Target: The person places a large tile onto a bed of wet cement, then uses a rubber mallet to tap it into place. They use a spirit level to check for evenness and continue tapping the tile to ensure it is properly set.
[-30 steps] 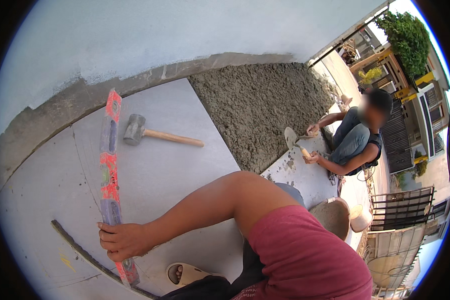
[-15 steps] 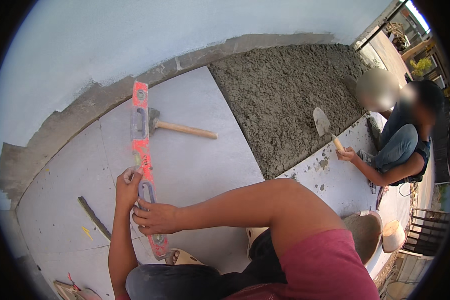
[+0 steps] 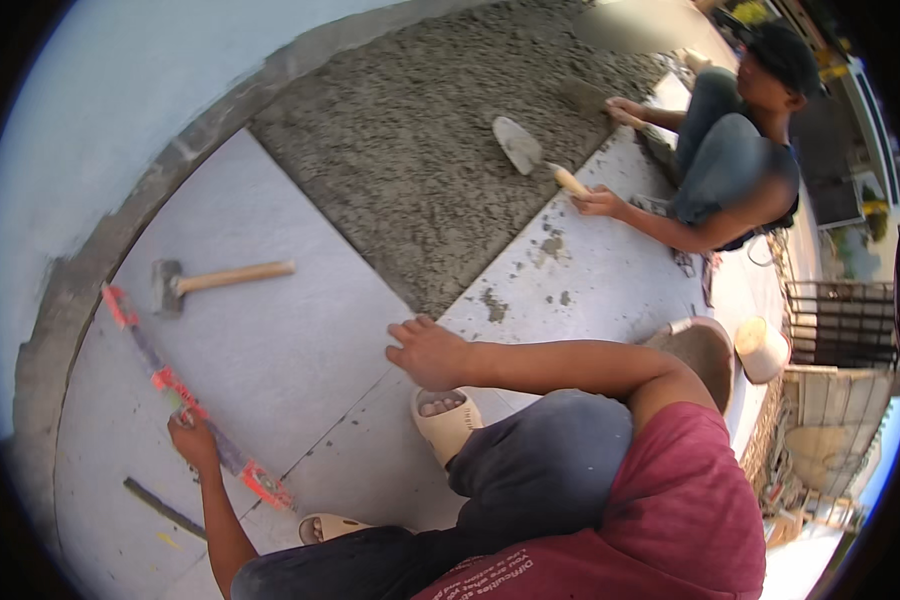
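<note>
At the lower left, my left hand (image 3: 194,437) grips a red spirit level (image 3: 177,388) near its middle. The level slants across the grey floor tiles (image 3: 300,350), blurred a little by motion. My right hand (image 3: 432,352) is off the level, fingers apart, at the tile's edge close to the corner of the wet mortar bed (image 3: 370,170); whether it touches the tile I cannot tell. On the tile beyond the level lies a mallet (image 3: 232,277), its dark head toward the wall and its wooden handle pointing right.
A co-worker (image 3: 735,160) squats at the right, holding a trowel (image 3: 518,145) over the mortar and a second tool. A mortar tub (image 3: 708,360) and a pale bucket (image 3: 760,350) stand behind my right arm. A dark strip (image 3: 165,508) lies lower left, and a wall (image 3: 120,130) rises beyond.
My right hand has let go of the level and moved right to the mortar corner. The level, in my left hand, has swung to a slant. The view has turned right.
</note>
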The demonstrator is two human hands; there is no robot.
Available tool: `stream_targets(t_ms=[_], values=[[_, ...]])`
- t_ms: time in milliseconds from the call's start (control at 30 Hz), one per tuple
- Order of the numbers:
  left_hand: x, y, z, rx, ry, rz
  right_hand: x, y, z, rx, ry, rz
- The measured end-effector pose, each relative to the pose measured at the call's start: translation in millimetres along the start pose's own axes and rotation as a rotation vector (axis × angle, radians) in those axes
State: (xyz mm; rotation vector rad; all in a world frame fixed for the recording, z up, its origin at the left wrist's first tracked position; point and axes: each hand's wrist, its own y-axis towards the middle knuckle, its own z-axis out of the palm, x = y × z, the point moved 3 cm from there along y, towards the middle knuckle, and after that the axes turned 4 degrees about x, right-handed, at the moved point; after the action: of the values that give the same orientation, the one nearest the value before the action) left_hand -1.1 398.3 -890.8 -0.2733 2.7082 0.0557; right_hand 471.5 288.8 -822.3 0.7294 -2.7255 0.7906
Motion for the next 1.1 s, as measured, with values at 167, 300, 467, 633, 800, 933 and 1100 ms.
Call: stream_targets(t_ms=[167,300,467,633,800,933,1100], values=[[109.7,52.6,49.1,-0.023,0.189,-0.045,33.6,50.0,5.5,-0.030,0.002,-0.138],[30.5,17.4,35.6,0.209,0.258,-0.116,55.4,71.1,-22.1,-0.166,0.080,-0.165],[3.5,18.9,9.5,0.146,0.139,-0.047,32.7,77.7,-32.2,-0.122,0.155,-0.123],[-1.2,-32.1,-20.7,0.040,-0.067,-0.157,-9.7,47.8,-35.6,-0.069,0.097,-0.070],[45.2,-106.5,-41.0,0.032,0.028,-0.216,-35.2,89.3,-92.0,0.118,-0.425,-0.156],[64.0,-143.1,-65.7,0.144,0.143,-0.206,-19.8,151.9,-132.9,0.216,-0.620,-0.098],[62.1,-162.1,-100.8,0.291,0.134,-0.376,33.6,187.9,-131.7,-0.163,-0.232,-0.158]])
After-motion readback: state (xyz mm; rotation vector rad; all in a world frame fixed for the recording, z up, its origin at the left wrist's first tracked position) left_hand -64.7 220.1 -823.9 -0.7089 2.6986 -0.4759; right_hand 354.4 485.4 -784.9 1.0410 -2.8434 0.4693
